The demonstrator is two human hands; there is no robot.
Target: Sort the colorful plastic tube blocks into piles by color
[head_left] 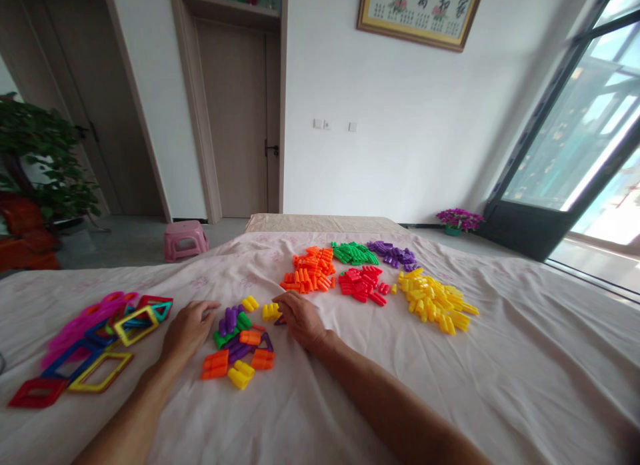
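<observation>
A small mixed heap of plastic pieces [239, 345] in orange, yellow, purple and green lies on the pale cloth [350, 398] between my hands. My left hand [186, 328] rests palm down just left of the heap, fingers curled loosely, nothing visible in it. My right hand [301, 318] rests at the heap's right edge, fingertips bent down beside a few yellow pieces [271, 311] and a purple one. Farther back lie sorted piles: orange [310, 272], green [354, 253], purple [393, 254], red [361, 283] and yellow [437, 300].
Coloured open-frame tiles [95, 345] in pink, red, blue and yellow lie at the cloth's left. Beyond stand a pink stool [185, 239], a large potted plant [40, 158], a closed door [240, 112], purple flowers [459, 220] and a glass door [575, 138] on the right.
</observation>
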